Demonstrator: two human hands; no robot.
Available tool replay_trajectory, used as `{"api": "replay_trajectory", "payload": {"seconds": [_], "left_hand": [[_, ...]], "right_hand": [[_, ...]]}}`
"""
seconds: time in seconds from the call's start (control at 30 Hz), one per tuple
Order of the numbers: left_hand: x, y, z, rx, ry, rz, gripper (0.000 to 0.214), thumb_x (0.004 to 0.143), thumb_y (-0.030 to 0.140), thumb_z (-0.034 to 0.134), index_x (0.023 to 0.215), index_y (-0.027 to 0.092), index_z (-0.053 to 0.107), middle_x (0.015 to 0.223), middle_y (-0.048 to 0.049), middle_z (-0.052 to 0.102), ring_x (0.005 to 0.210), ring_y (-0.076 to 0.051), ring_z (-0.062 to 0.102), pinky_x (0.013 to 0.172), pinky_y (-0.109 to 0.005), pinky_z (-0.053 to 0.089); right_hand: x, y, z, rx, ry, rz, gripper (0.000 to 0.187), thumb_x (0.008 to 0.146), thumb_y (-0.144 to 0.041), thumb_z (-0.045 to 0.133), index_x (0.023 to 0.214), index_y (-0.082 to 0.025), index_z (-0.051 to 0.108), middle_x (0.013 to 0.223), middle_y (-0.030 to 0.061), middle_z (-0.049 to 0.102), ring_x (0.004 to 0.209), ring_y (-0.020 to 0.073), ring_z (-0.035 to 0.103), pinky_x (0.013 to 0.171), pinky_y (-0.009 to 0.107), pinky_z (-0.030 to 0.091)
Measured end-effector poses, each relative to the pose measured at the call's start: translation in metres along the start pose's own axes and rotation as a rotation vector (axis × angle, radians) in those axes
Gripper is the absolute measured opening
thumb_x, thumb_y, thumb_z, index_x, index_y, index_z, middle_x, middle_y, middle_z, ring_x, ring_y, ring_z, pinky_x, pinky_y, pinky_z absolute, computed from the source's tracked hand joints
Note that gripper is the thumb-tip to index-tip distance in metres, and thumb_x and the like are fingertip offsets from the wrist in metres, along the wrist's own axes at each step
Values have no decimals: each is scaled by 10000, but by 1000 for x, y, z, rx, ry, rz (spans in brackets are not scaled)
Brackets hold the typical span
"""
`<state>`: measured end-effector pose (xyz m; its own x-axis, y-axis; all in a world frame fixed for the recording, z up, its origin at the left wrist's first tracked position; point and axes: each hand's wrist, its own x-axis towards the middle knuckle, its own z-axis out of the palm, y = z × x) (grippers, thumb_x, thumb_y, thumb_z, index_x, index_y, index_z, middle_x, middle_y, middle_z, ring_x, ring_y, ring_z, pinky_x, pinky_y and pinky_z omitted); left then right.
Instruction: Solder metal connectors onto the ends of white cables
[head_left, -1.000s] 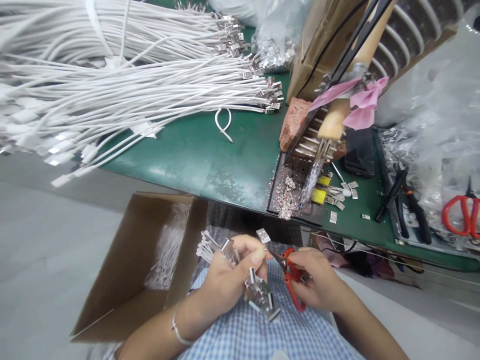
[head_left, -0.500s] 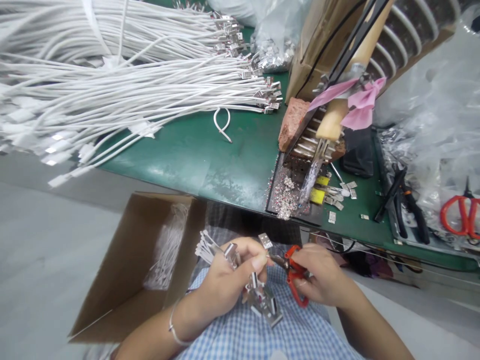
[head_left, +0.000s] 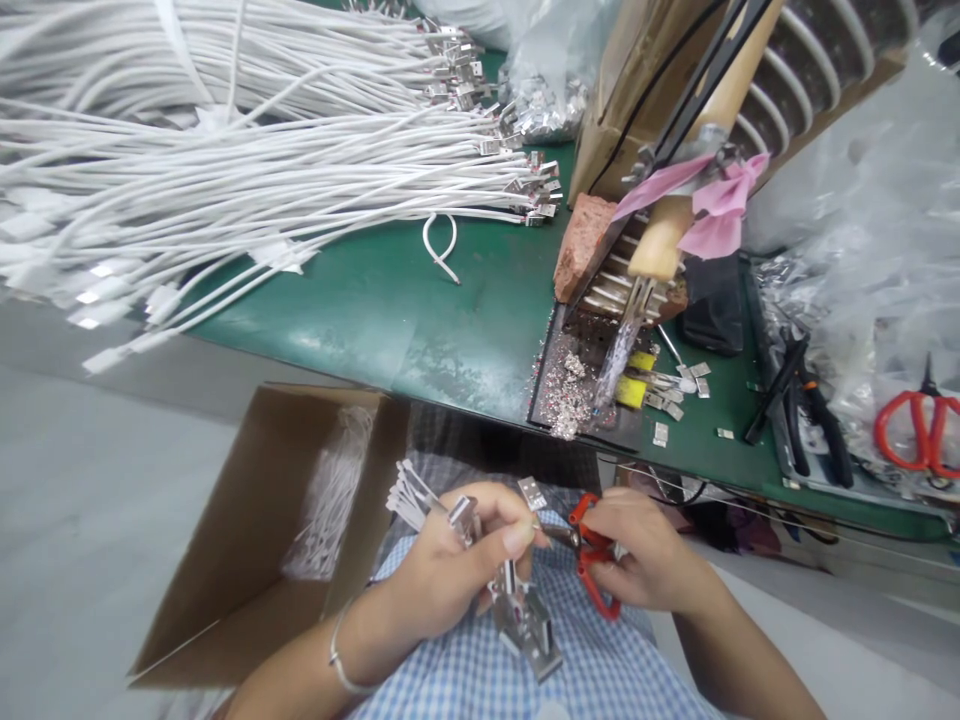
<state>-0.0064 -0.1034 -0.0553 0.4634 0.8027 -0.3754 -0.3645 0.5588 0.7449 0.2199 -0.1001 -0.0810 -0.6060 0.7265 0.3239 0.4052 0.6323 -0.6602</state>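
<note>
My left hand (head_left: 457, 570) is closed around a bunch of white cables with metal connector ends (head_left: 525, 625); several connectors hang below the fist and white cable tips (head_left: 405, 495) stick out at the upper left. One metal connector (head_left: 532, 492) is pinched up at the thumb. My right hand (head_left: 637, 560) grips small red-handled scissors (head_left: 589, 555), whose blades point left at that connector. Both hands are over my lap in a blue checked garment (head_left: 600, 680), below the table edge.
A green table (head_left: 420, 310) carries a large heap of white cables (head_left: 225, 170), a soldering iron on a stand (head_left: 660, 250) over a tray of solder scraps (head_left: 570, 385), black pliers (head_left: 810, 420) and red scissors (head_left: 911, 430). An open cardboard box (head_left: 247, 540) holding cables stands at lower left.
Both hands stay in the lap with little shift. The scissors' blades have drawn slightly closer to the connector at the left thumb. The view has drifted a little.
</note>
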Motion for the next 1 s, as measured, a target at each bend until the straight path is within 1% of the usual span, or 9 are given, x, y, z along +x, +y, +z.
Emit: {"api": "replay_trajectory", "payload": {"seconds": [0.13,0.3,0.5,0.63,0.83,1.0], "left_hand": [[0,0,1,5,17,-9,427,792,558,751,744,140,676,472,18,590,336,-49,440,352,-123,322],[1,3,3,1,34,-23,422,776,551,770,732,140,684,468,12,598,347,-50,453,363,-120,328],[0,3,3,-16,6,-51,387,796,528,763,755,148,701,473,17,597,350,-46,459,357,-109,327],[0,1,1,-6,-11,-101,414,783,553,764,754,146,693,463,23,583,348,-48,463,348,-107,314],[1,-3,0,14,-18,-117,472,774,601,746,759,135,672,455,13,584,352,-69,470,350,-129,317],[1,-3,1,10,-5,-124,474,788,606,729,765,139,653,463,12,587,343,-66,440,345,-138,280]], "right_hand": [[-1,1,1,-6,-23,15,104,857,-124,479,886,-212,528,609,-22,605,507,134,466,527,262,324],[-2,1,0,-13,-46,26,125,857,-118,457,811,-216,519,596,-21,582,505,137,458,523,271,303],[-3,1,-4,-34,-67,16,130,831,-110,452,822,-217,526,593,-23,569,508,142,452,534,276,285],[-5,2,-6,-38,-78,19,127,804,-113,454,813,-223,517,586,-28,556,505,145,443,537,277,275],[-7,4,-8,-50,-71,-1,135,798,-121,460,860,-218,531,585,-26,566,506,145,453,540,273,289],[-8,4,-8,-52,-89,18,117,801,-128,453,811,-227,515,580,-28,558,501,145,456,535,281,280]]}}
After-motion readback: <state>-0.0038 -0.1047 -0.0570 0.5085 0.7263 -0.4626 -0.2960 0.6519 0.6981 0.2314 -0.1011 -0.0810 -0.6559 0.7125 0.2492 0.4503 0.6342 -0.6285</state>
